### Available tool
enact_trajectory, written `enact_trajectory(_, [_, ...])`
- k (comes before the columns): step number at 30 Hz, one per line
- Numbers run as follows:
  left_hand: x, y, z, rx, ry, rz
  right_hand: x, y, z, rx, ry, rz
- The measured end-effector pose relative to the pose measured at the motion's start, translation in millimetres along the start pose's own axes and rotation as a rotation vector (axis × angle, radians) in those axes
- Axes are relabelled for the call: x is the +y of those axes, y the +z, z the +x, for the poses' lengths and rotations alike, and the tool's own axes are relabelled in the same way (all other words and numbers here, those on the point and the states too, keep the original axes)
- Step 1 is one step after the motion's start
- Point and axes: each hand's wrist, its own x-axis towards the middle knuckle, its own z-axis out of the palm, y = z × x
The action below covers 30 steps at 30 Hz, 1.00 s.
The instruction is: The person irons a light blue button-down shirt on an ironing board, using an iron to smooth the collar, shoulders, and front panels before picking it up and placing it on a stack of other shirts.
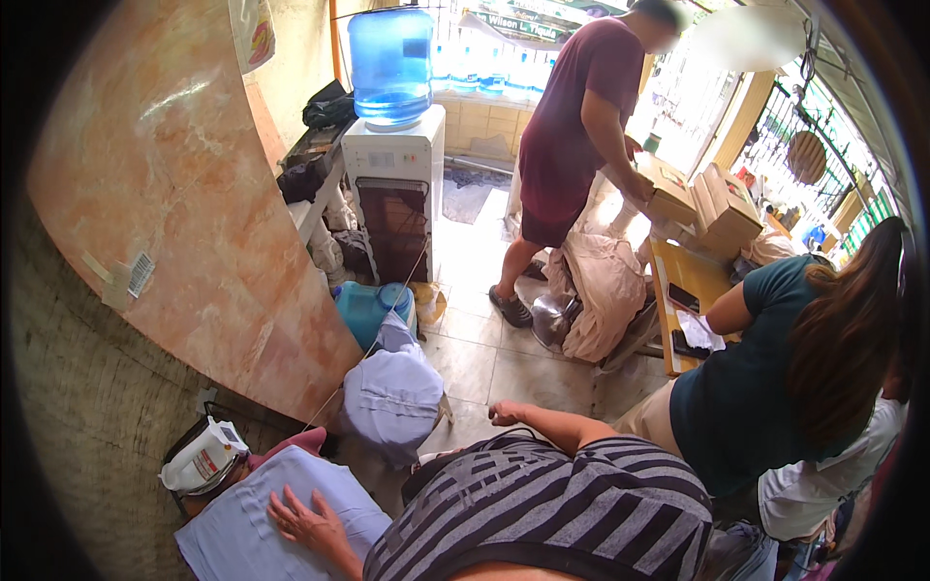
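Spread flat, the left hand [308, 523] presses the pale blue cloth [254, 518] beside the iron [201, 460]; the right hand [508, 413] hangs loosely curled, empty.

Pale lavender cloth [242, 513], white iron [201, 460], grey-and-black striped shirt [552, 513], blue water bottle [390, 63], pink-orange marbled counter [184, 194], maroon shirt [572, 116].

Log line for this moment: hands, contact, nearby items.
left hand: flat on lavender cloth | right hand: free, empty, fingers curled | iron: standing beside cloth, untouched
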Motion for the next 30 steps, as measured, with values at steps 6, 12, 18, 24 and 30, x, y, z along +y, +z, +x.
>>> enact_trajectory(6, [-4,4,-1,0.027,-0.002,0.022,-32,-16,10,0.102,-0.088,0.108])
enact_trajectory(12, [-6,4,0,0.02,-0.004,0.032,-25,-2,7,0.02,-0.047,0.084])
enact_trajectory(18, [0,7,1,0.056,-0.003,0.003,27,21,15,-0.028,0.053,0.144])
enact_trajectory(24, [-3,9,-1,0.059,-0.028,-0.01,17,21,6,-0.009,0.019,0.175])
enact_trajectory(30, [1,7,0,0.06,-0.037,-0.026,4,2,12,-0.037,0.007,0.162])
